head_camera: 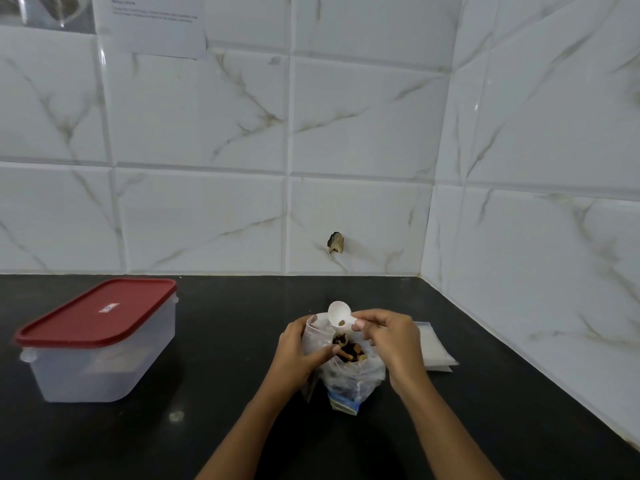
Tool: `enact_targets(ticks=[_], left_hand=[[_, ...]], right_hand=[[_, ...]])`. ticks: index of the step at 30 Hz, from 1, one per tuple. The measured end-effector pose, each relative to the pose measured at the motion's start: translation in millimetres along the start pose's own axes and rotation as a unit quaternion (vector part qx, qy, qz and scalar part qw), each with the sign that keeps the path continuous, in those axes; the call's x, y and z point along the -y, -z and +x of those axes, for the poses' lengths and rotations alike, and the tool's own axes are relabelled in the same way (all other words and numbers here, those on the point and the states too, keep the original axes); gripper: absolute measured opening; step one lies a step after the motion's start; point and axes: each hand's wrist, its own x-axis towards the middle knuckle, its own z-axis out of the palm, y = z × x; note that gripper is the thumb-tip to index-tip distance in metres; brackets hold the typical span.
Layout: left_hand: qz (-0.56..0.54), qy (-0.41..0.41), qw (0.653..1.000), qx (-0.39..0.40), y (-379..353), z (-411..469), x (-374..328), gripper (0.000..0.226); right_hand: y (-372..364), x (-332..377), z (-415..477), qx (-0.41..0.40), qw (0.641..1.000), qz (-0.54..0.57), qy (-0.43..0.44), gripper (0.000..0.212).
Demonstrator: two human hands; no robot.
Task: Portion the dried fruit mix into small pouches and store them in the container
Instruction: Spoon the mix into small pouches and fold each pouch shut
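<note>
My right hand [394,344] pinches the spoon [338,315] (almost empty), my left hand [298,355] grips the pouch [317,336]; if it sags, fruit [348,348] could spill onto the counter [214,341].

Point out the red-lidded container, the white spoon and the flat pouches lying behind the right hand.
red-lidded container [97,311]: head view, middle of the red lid.
white spoon [338,312]: head view, inside its bowl.
flat pouches [437,348]: head view, bare top surface.

red lid [97,311], black counter [225,393], white spoon [339,313]
</note>
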Motion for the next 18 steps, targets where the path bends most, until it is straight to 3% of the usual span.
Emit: enact_targets(ticks=[3, 5, 10, 14, 18], left_hand=[[0.003, 0.007, 1.000, -0.001, -1, 0, 1, 0.063], [-0.001, 0.011, 1.000, -0.004, -3, -2, 2, 0.061], [-0.010, 0.010, 1.000, -0.015, -6, -5, 3, 0.057], [-0.028, 0.012, 0.999, -0.020, -7, -7, 4, 0.055], [-0.054, 0.014, 0.998, -0.028, -8, -6, 6, 0.059]], right_hand=[[3, -6, 5, -0.014, 0.999, 0.019, -0.039, 0.018], [2, -12, 8, -0.027, 0.998, -0.023, -0.042, 0.018], [-6, -23, 11, -0.027, 0.980, -0.190, 0.044, 0.022], [-8, -18, 15, 0.064, 0.925, -0.365, 0.086, 0.027], [-10, -12, 15, 0.111, 0.888, -0.434, 0.104, 0.025]])
